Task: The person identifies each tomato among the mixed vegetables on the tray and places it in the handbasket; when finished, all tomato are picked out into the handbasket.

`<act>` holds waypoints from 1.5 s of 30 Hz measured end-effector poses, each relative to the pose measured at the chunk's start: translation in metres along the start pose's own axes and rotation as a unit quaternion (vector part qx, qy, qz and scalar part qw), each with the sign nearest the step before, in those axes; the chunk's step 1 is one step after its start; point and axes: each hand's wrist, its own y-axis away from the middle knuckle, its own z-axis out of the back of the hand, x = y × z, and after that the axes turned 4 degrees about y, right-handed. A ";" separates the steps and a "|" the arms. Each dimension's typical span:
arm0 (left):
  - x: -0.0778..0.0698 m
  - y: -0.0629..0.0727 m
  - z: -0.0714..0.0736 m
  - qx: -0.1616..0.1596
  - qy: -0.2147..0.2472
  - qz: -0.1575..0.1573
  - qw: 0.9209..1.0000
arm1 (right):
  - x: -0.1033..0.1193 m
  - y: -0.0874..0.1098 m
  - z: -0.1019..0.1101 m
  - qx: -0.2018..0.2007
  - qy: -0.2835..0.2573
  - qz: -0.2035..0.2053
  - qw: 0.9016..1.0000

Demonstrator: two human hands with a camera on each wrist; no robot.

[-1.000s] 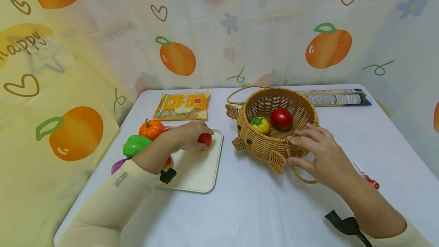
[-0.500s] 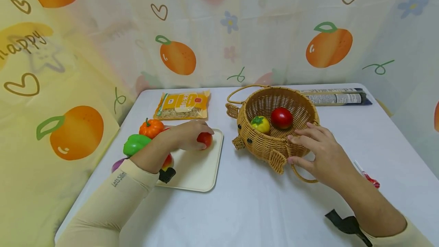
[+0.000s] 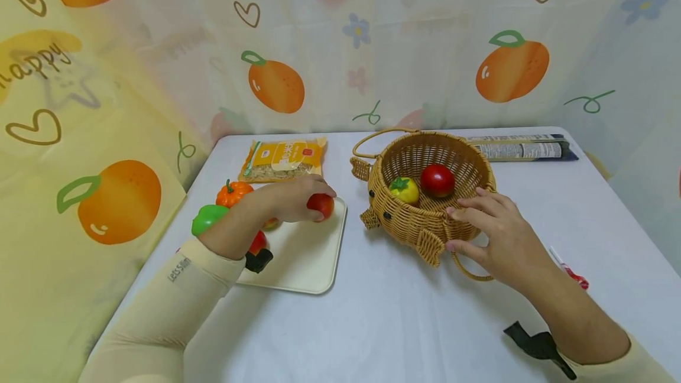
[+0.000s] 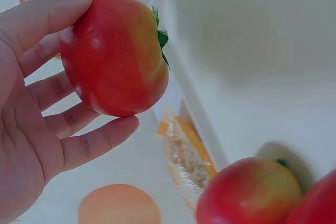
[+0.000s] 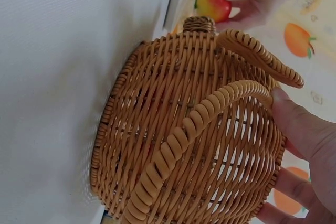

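My left hand (image 3: pixel 295 198) holds a red-and-yellow tomato (image 4: pixel 118 56) with a green leafy top, thumb on one side and fingers on the other. It is raised a little over the cream tray (image 3: pixel 311 270). More red-yellow tomatoes (image 4: pixel 249 190) lie on the tray, partly hidden by the left arm. My right hand (image 3: pixel 500 241) grips the near right rim of a wicker basket (image 3: pixel 404 232), the thumb by the handle base (image 5: pixel 262 93). Inside the basket are a dark red tomato-like piece (image 3: pixel 437 181) and a yellow one with a green top (image 3: pixel 404 190).
An orange pumpkin (image 3: pixel 233 192) and a green pepper (image 3: pixel 208 218) sit at the tray's left. Behind the tray lies a yellow food packet (image 3: pixel 282 159). A long dark package (image 3: pixel 524 149) is at the back right; a red-and-white item (image 3: pixel 574 276) lies beyond the right forearm.
My left hand has lifted the tomato slightly up off the tray and a little to the right. The right hand stays at the basket's rim.
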 end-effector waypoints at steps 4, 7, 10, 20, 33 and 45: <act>-0.005 0.002 0.009 -0.005 -0.006 -0.010 1.000 | 0.000 0.000 0.000 -0.001 0.001 -0.002 1.000; -0.008 0.003 0.015 -0.004 -0.008 -0.002 1.000 | 0.001 0.000 0.001 0.000 0.001 -0.002 1.000; -0.012 0.004 0.020 -0.008 -0.010 0.000 1.000 | 0.001 0.000 0.001 -0.001 -0.001 -0.002 1.000; -0.029 0.006 0.040 -0.035 -0.025 -0.042 0.998 | 0.002 0.000 0.002 0.011 -0.003 -0.013 1.000; -0.060 -0.008 0.058 -0.044 -0.039 -0.072 0.996 | 0.000 0.000 0.001 0.004 0.002 -0.004 1.000; -0.085 -0.023 0.071 -0.057 -0.058 -0.100 0.992 | 0.000 0.001 0.000 -0.006 -0.007 -0.001 1.000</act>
